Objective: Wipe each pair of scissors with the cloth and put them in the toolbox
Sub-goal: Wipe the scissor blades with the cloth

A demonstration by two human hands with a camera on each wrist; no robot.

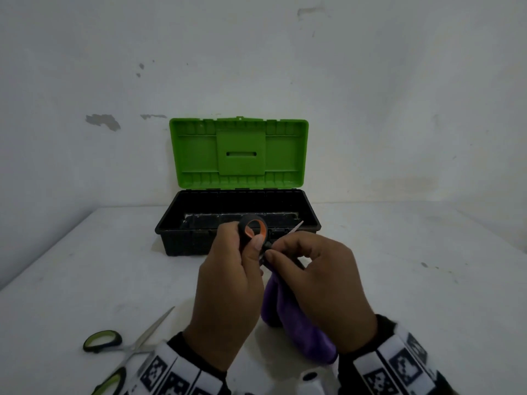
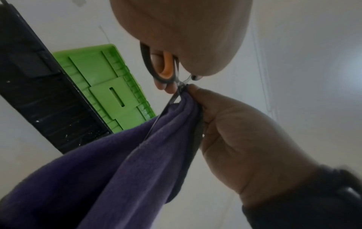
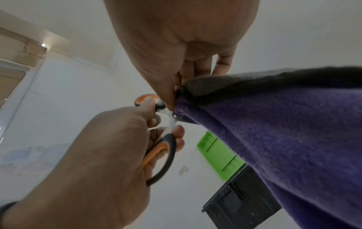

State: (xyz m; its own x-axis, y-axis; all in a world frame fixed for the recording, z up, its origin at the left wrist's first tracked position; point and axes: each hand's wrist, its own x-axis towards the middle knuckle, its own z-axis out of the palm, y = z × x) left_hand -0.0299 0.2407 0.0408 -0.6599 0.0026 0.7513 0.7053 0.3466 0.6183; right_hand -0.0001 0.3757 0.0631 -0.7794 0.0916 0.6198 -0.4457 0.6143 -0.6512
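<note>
My left hand [image 1: 245, 246] grips the orange-and-black handles of a pair of scissors [image 1: 253, 228], held up in front of the toolbox. My right hand [image 1: 275, 250] pinches a purple cloth [image 1: 293, 323] around the blades near the pivot. The blade tip [image 1: 298, 226] sticks out past the cloth toward the box. In the left wrist view the cloth [image 2: 98, 170] hangs down from the blades below the scissors [image 2: 164, 68]. The right wrist view shows the scissors [image 3: 162, 148] with the cloth [image 3: 284, 131] bunched at the pivot.
The black toolbox [image 1: 171, 226] stands open against the wall, its green lid [image 1: 236, 152] upright. A green-handled pair of scissors [image 1: 128, 343] lies open on the white table at the near left, beside my left wrist.
</note>
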